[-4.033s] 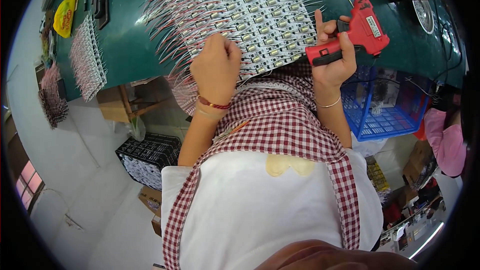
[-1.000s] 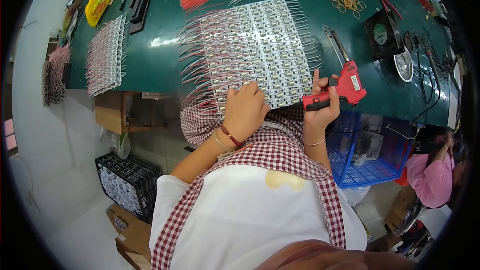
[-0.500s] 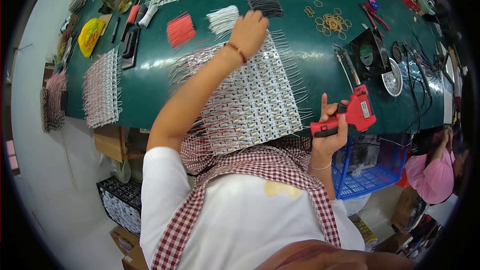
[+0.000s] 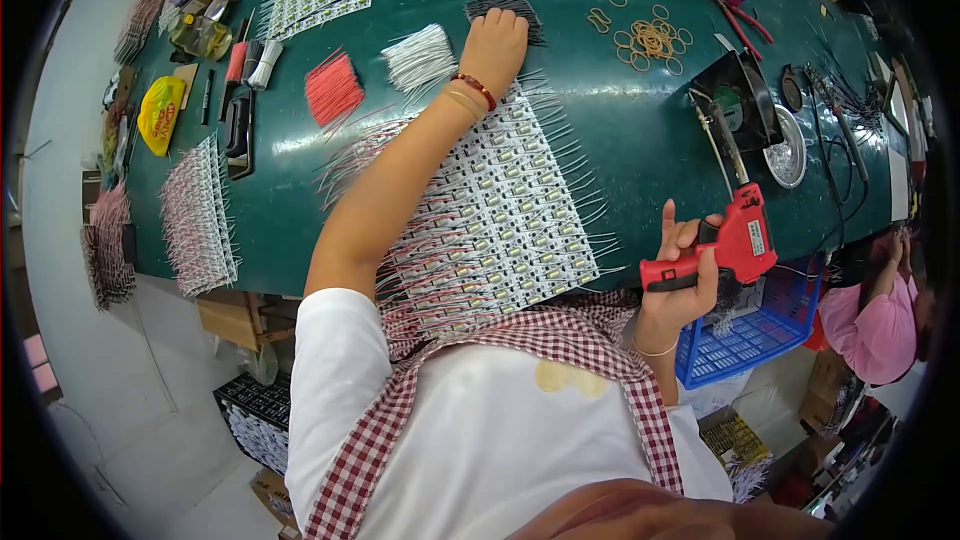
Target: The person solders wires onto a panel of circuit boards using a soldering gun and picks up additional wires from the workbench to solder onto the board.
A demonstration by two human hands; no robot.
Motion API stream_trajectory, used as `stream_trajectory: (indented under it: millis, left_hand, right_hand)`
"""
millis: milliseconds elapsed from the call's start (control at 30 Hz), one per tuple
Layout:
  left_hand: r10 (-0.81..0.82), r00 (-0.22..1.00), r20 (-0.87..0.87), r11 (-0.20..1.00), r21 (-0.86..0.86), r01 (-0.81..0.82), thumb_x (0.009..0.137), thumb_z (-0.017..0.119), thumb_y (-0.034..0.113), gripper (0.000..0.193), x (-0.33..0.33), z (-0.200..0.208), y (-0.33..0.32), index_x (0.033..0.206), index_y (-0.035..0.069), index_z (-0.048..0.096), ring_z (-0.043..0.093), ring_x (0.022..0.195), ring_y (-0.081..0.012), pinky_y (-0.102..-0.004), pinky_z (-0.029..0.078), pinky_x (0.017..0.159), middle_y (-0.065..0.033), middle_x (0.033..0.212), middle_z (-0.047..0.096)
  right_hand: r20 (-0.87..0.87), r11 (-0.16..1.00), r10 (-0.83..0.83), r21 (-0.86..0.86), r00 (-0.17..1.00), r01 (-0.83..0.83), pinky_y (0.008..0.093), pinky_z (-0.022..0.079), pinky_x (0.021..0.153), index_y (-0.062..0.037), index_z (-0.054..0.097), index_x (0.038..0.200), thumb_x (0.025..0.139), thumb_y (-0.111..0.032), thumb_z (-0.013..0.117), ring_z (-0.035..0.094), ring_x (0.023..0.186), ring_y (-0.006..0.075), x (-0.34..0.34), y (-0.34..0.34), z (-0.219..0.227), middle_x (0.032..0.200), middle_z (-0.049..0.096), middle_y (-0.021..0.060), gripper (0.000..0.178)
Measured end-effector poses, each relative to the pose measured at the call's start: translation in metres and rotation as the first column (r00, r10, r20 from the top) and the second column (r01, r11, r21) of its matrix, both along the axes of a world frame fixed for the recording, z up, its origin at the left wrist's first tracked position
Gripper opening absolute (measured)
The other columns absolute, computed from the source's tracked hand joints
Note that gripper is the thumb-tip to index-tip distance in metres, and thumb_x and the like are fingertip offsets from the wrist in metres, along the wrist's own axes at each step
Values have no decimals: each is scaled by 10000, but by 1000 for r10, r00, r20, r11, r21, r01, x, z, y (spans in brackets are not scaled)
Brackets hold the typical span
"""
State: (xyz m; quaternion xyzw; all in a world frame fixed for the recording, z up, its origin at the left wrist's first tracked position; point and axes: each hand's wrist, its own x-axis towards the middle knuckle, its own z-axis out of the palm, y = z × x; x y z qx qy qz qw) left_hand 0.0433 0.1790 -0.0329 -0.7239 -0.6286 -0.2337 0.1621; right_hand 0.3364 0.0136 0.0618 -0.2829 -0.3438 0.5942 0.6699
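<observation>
My left hand [image 4: 496, 46] reaches to the far side of the circuit board panel [image 4: 500, 205], fingers curled down and closed on the pile of black wires [image 4: 508, 6]. The hand itself hides its fingertips. My right hand [image 4: 683, 285] grips the handle of a red soldering gun [image 4: 742, 237], its metal tip pointing away from me. The index finger sticks up beside the handle. Red and white wires stick out from the left of the panel, dark ones from the right. White wires [image 4: 419, 57] and red wires [image 4: 333, 90] lie in piles left of my left hand.
Rubber bands [image 4: 655, 40], red pliers [image 4: 740, 15], a black stand [image 4: 735, 105] and a metal bowl [image 4: 787, 150] are on the right. More wired panels [image 4: 198, 217] and a yellow bag [image 4: 160, 115] lie left. A blue crate [image 4: 745, 340] sits below the table edge; a person in pink is far right.
My left hand has lowered onto the black wires. My right hand and the soldering gun have shifted slightly right and nearer the black stand. The whole view has tilted a little.
</observation>
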Motion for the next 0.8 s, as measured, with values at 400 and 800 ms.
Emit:
stream_trajectory:
  millis: [400, 800]
  left_hand:
    - [-173, 985, 27, 982, 84, 170, 793, 524, 80, 83, -13, 4, -3, 849, 83, 585, 514, 863, -226, -339, 406, 763, -65, 869, 544]
    - [-138, 924, 355, 989, 101, 109, 823, 616, 114, 62, -20, 29, -4, 847, 83, 664, 576, 826, -248, -370, 409, 728, -58, 861, 635]
  right_hand:
    - [42, 999, -9, 42, 999, 7, 487, 246, 1108, -32, 448, 1178, 889, -187, 509, 502, 657, 131, -7, -7, 12, 789, 510, 71, 334]
    - [52, 1000, 6, 25, 999, -7, 482, 276, 1084, -35, 433, 1193, 906, -164, 490, 506, 671, 132, -10, -14, 23, 809, 511, 77, 320]
